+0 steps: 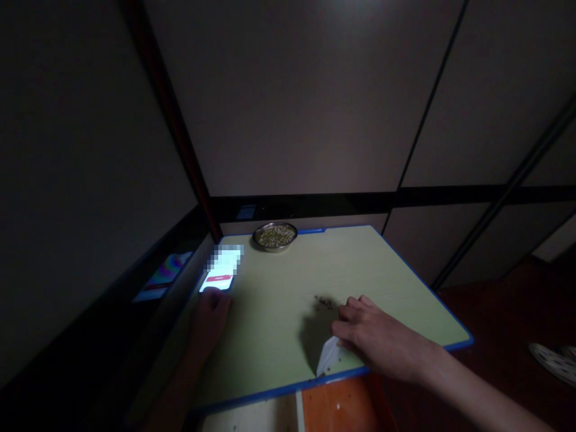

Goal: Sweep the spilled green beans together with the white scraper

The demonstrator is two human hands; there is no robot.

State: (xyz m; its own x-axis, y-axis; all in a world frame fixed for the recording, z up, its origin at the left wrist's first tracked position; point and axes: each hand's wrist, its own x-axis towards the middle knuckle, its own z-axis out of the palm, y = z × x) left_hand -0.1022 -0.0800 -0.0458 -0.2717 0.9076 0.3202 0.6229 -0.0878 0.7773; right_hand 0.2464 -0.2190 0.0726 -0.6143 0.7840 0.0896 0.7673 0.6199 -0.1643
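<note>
My right hand is closed on a folded white piece of paper, tilted with its lower tip at the table's front edge. A small scatter of dark bits lies on the table just beyond this hand, and a few more specks sit beside the paper. In dim light at the left, my left hand has its fingers curled in, right at the lower edge of a lit phone. Whether it touches the phone I cannot tell.
The pale green table has a blue rim. A round metal dish of pale and greenish small pieces stands at its back. Below the front edge is an orange compartment with a few specks in it. Dark panels rise behind.
</note>
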